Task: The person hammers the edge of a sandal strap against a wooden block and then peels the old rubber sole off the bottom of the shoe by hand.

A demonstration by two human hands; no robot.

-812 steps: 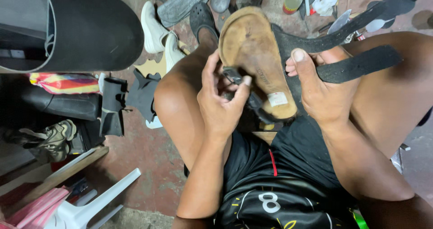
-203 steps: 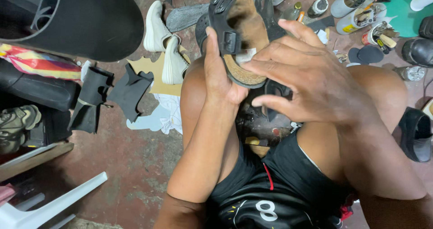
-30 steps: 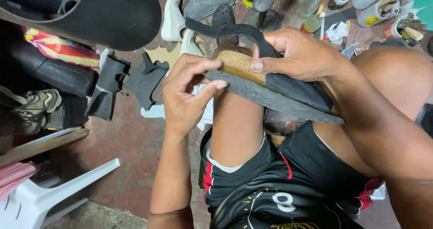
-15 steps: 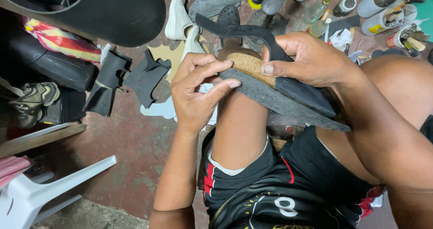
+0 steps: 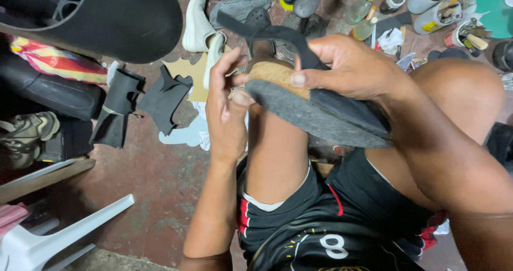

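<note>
Grey-soled cork sandal with black straps (image 5: 315, 108) sat over the knee — right hand (image 5: 352, 71) fingers clamped on it, left hand (image 5: 227, 116) fingers pinching its toe edge; sole seemingly still being pressed on.

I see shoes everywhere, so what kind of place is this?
Probably a shoe repair spot. The hands hold a sandal, with cut dark sole pieces, white shoes and bottles on the floor.

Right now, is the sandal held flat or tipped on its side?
Tipped: the sandal shows its grey sole edge, cork footbed turned away, between the right hand and left hand.
</note>
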